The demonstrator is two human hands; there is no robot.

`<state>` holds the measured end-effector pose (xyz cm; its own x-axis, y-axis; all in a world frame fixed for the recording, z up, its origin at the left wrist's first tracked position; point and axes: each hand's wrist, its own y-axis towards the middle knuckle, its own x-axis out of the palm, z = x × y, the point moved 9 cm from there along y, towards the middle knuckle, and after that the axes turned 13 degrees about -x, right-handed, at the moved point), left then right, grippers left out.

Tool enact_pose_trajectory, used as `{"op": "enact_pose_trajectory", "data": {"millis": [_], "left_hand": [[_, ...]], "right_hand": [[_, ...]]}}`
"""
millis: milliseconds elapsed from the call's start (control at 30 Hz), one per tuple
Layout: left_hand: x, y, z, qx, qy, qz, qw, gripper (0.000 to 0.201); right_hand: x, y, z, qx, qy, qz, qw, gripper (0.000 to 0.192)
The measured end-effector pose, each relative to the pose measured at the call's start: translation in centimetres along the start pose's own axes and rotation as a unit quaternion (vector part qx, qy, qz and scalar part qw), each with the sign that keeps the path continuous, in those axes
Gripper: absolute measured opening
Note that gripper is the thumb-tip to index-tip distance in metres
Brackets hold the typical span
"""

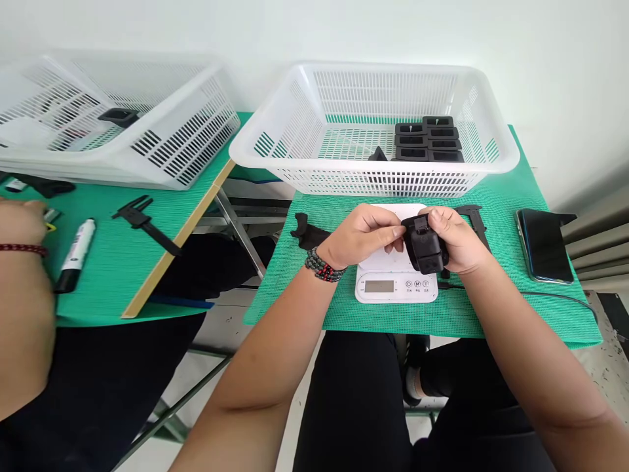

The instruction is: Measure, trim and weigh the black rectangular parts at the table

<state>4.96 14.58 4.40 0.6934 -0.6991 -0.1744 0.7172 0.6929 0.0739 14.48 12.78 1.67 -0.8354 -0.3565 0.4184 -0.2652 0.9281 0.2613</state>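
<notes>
Both of my hands hold a black moulded plastic part (pixel 424 248) above a white digital scale (pixel 397 292). My left hand (pixel 366 236) pinches the part's left edge between thumb and fingers. Around its right side my right hand (pixel 455 237) is closed, with the thumb on the upper edge. The scale's display looks blank, and the hands and part cover much of its platform. A black caliper (pixel 474 219) lies just beyond my right hand, partly hidden by it. To the left of the scale rests another black piece (pixel 308 231).
A white plastic basket (pixel 373 167) behind the scale holds several black rectangular frames (pixel 411 141). On the right lies a phone (pixel 544 248), with a cable (pixel 545 294) nearby. A co-worker's arm (pixel 22 301), a second caliper (pixel 147 223), a marker (pixel 77 252) and another basket (pixel 189 141) occupy the left table.
</notes>
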Motion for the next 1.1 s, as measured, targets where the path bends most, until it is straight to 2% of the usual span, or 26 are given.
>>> {"op": "enact_pose_trajectory", "data": {"millis": [233,467,600,867,1100], "left_hand": [[-0.7,-0.1,0.2,0.027,-0.033,0.034,0.999,0.040],[-1.2,-0.2,0.1,0.013,0.020,0.091,0.996,0.041],[-1.2,-0.2,0.3,0.029,0.041,0.106,0.993,0.043],[-2.1,-0.4,0.7,0.044,0.040,0.157,0.986,0.048],[-2.9,-0.6,0.7,0.053,0.013,0.176,0.983,0.051]], "right_hand": [[0.1,0.0,0.6,0.020,-0.002,0.004,1.000,0.058],[-0.2,0.1,0.7,0.014,-0.029,0.030,0.999,0.056],[-0.2,0.0,0.9,0.019,-0.052,0.023,0.998,0.055],[-0.5,-0.2,1.1,0.016,0.012,0.034,0.999,0.045],[-1.1,0.0,0.7,0.011,0.005,0.065,0.998,0.047]]}}
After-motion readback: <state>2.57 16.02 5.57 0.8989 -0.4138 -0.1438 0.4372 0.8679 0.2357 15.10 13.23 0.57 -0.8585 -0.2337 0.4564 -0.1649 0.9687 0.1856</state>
